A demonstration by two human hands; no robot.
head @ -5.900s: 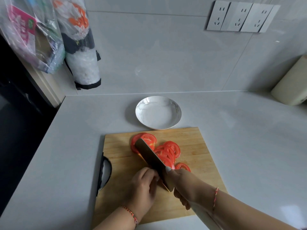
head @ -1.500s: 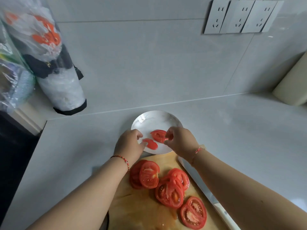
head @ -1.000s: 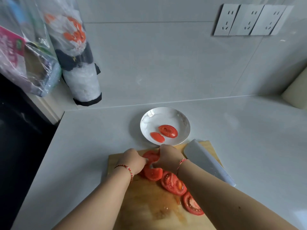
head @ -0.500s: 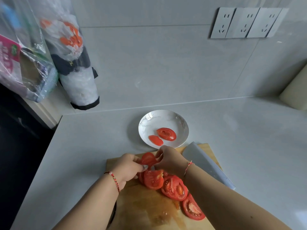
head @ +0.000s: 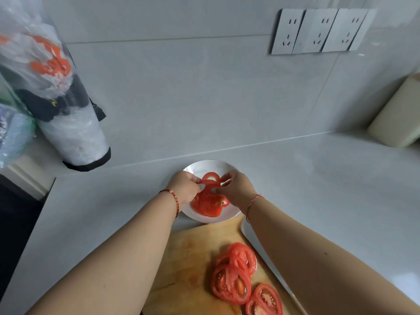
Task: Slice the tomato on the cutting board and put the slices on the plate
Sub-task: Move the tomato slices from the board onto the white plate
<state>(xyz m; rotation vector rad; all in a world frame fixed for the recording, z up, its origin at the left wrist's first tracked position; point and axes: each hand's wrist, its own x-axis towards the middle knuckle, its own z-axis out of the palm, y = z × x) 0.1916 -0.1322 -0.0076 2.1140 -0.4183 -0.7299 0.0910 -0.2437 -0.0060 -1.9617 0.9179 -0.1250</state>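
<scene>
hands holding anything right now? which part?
Both hands, left and right, pinch tomato slices by the edges with their fingertips, over the plate. How many slices are in the hold cannot be told.

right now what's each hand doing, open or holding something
Left hand: pinching tomato slices over the plate.
Right hand: pinching the same slices from the other side.

left hand [head: 185, 187] + right hand [head: 236, 189]: pinch tomato slices [head: 208, 201] over plate [head: 227, 218] | more slices [head: 234, 280] on cutting board [head: 188, 258]
</scene>
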